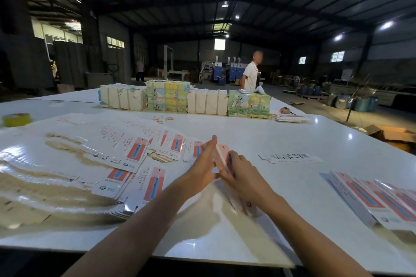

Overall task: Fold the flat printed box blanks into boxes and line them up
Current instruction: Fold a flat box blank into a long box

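1. Holding one box blank (pixel 222 153) on edge between them, both hands work just above the white table (pixel 258 132), near its middle.
2. The left hand (pixel 206 162) lies with straight fingers flat against the blank's left face.
3. The right hand (pixel 239 165) curls its fingers over the blank's right edge, gripping it.
4. A spread pile of flat blanks (pixel 108 164) covers the table to the left, just beside the hands.
5. A row of folded boxes (pixel 371 200) lies side by side at the right edge.
6. Along the far side stand tied bundles (pixel 167 99); a yellow tape roll (pixel 16 119) sits far left.
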Tool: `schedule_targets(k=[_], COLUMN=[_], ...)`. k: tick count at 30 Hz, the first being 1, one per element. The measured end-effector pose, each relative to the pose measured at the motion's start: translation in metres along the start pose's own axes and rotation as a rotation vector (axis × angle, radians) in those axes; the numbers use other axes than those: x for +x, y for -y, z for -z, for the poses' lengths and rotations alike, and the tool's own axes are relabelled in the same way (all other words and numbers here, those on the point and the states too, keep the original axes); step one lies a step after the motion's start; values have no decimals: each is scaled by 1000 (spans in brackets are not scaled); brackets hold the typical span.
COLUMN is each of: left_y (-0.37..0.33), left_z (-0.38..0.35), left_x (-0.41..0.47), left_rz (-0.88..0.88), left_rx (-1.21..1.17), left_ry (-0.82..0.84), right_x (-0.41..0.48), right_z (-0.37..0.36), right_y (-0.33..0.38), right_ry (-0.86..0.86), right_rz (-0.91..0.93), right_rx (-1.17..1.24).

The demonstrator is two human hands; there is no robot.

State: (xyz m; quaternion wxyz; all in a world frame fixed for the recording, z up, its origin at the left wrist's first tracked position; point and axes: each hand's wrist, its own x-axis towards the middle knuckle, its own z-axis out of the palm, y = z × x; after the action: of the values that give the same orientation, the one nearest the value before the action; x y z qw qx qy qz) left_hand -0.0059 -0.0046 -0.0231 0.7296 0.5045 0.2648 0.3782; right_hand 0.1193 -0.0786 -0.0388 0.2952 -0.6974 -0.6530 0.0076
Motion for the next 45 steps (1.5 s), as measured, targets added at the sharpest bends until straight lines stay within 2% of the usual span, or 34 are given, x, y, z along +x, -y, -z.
schedule_targets(k=[3,6,8,11,12,14,17,19,25,27,30,32,35,37,40,42,45], left_y=[-7,-31,-52,-71,-73,-74,-73,-72,-87,-92,-91,-91,-89,-84,-66,-45,-17], left_z=[22,62,90,124,133,147,157,156,157,158,155,146,114,85,44,23,3], left_x=[6,13,13,6,3,-1,-7,-7,1,3,6,7,6,2,-4,-7,-6], left_rz=[-143,-316,-230,170,254,269,145,102,302,274,175,85,8,88,248,287,254], left_rx=[812,1451,1754,1933,1952,1991,2043,2032,1697,1595,1516,1395,1059,789,262,142,119], left_ry=[-136,-414,-574,-698,-711,-720,-722,-710,-650,-630,-524,-437,-301,-174,65,147,192], right_x=[-6,-15,-25,-40,-43,-48,-58,-65,-80,-77,-58,-38,-6,10,24,25,22], right_z=[12,27,35,44,48,57,73,82,98,96,87,79,63,49,27,10,-4], right_y=[-13,-49,-75,-104,-112,-126,-144,-155,-174,-164,-136,-113,-81,-61,-38,-33,-37], right_ry=[-2,19,32,10,-1,-3,-3,-6,-38,-84,-129,-150,-197,-226,-236,-230,-204], right_rz=[-102,-242,-306,-400,-413,-431,-475,-498,-579,-584,-485,-375,-177,-74,-3,-19,-71], right_rx=[-142,-326,-499,-770,-843,-931,-1022,-1067,-1166,-1143,-1024,-880,-556,-219,270,450,638])
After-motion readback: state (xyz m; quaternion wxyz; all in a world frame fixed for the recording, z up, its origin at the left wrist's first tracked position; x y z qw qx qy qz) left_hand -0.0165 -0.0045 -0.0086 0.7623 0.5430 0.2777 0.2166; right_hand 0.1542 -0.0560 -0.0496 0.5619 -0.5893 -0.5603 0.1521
